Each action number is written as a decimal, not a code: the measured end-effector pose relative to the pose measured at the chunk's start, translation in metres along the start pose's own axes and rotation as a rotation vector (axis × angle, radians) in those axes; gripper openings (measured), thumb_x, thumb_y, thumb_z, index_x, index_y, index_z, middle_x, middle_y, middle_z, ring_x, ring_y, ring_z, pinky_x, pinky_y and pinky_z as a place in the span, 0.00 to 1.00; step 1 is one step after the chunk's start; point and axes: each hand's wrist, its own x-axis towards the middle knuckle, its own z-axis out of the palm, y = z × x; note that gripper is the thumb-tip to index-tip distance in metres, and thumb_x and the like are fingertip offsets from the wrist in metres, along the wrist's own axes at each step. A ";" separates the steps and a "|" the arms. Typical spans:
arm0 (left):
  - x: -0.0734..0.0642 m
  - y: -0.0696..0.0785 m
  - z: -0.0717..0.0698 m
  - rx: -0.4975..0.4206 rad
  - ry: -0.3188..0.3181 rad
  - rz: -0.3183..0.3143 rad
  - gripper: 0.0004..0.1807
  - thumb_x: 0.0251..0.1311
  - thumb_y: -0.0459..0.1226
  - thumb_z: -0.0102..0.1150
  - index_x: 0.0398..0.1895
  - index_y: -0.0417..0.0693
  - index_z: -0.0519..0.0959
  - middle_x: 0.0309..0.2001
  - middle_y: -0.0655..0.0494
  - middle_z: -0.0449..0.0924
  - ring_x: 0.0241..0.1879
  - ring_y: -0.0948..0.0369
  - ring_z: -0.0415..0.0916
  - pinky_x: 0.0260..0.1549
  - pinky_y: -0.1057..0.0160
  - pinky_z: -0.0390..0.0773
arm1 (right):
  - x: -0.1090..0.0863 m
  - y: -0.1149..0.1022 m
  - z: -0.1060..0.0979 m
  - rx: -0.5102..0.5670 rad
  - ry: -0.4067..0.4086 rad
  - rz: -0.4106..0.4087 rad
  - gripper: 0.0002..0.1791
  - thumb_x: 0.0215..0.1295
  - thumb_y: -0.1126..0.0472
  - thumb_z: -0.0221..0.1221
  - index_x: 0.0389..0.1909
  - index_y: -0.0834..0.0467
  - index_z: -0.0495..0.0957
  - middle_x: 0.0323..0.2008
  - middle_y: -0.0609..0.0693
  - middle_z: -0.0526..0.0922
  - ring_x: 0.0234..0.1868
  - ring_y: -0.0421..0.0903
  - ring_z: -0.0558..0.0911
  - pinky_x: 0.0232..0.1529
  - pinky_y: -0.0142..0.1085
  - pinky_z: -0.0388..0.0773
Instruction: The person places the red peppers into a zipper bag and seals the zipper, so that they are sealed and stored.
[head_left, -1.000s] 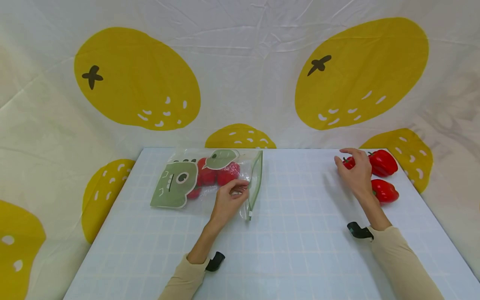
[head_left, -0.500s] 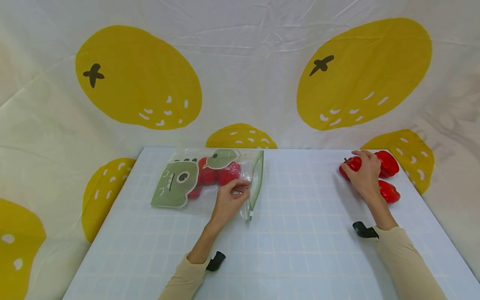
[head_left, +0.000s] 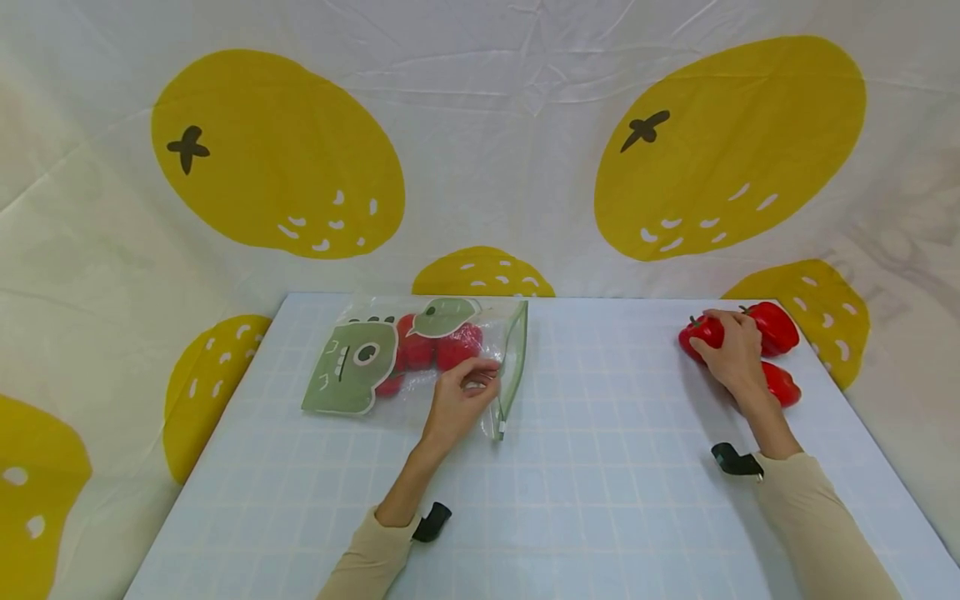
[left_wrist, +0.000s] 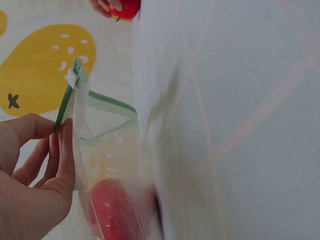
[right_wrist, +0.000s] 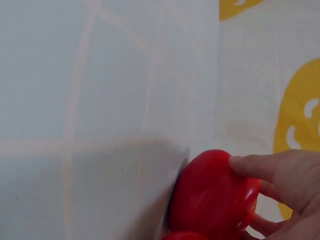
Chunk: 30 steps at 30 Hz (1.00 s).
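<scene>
Looking down from the head camera, we see a person's two hands working well apart on a pale checked table (head_left: 615, 483). On the right, the right hand (head_left: 735, 354) curves its thumb and fingers around a red pepper (head_left: 703, 328), gripping it from the right side; in the right wrist view we see the thumb pressed against its skin. We cannot tell whether the pepper is lifted or resting on the table. Its green stem tips up and away from the person, but fingers cover enough of it that we cannot be sure of its long axis. Just to the right lie a far pepper (head_left: 776, 327) and a near pepper (head_left: 783, 385), both much nearer the right hand than the left.

Over to the left, the left hand (head_left: 457, 407) pinches the mouth edge of a clear zip bag (head_left: 382, 340), thumb against fingers at its green strip (head_left: 514, 367). Red produce (head_left: 459, 343) shows through the plastic. We judge this relation to matter most: the bag lies lengthwise from left to right, its mouth end facing the gripped pepper, with a broad stretch of table between them.
</scene>
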 end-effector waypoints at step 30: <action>0.010 -0.040 0.002 0.015 -0.018 0.043 0.11 0.65 0.31 0.66 0.50 0.41 0.85 0.46 0.50 0.86 0.43 0.56 0.83 0.46 0.67 0.85 | -0.015 -0.020 -0.002 0.187 0.081 0.015 0.41 0.69 0.37 0.60 0.75 0.57 0.65 0.69 0.65 0.71 0.67 0.65 0.70 0.57 0.64 0.77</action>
